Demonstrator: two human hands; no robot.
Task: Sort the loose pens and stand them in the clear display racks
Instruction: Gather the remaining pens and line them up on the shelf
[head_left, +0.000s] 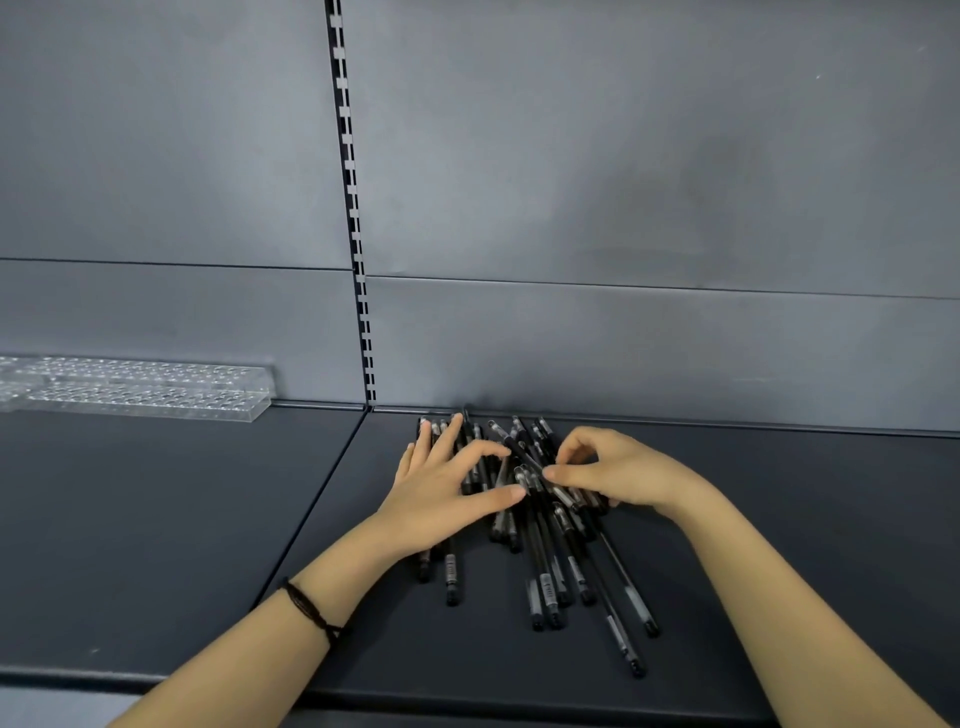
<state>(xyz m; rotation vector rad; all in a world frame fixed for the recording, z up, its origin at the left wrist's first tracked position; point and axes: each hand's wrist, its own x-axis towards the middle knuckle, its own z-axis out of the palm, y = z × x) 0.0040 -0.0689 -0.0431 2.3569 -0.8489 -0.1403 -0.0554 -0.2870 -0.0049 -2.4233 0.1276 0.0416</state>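
Observation:
A heap of several black pens (545, 564) lies on the dark shelf (166, 525) close to the back wall, most of them pointing toward me. My left hand (447, 491) rests flat on the left side of the heap, fingers spread and thumb stretched out over the pens. My right hand (615, 473) is on the right side of the heap, its thumb and curled fingers pinched on one black pen (511, 444) that angles up to the left. Two clear display racks (145, 387) with rows of holes lie against the back wall at the far left, holding no pens.
A slotted metal upright (353, 208) runs down the grey back panel and meets a seam between two shelf boards. The front edge of the shelf (62, 678) is at the lower left. A dark cord bracelet (311, 610) is on my left wrist.

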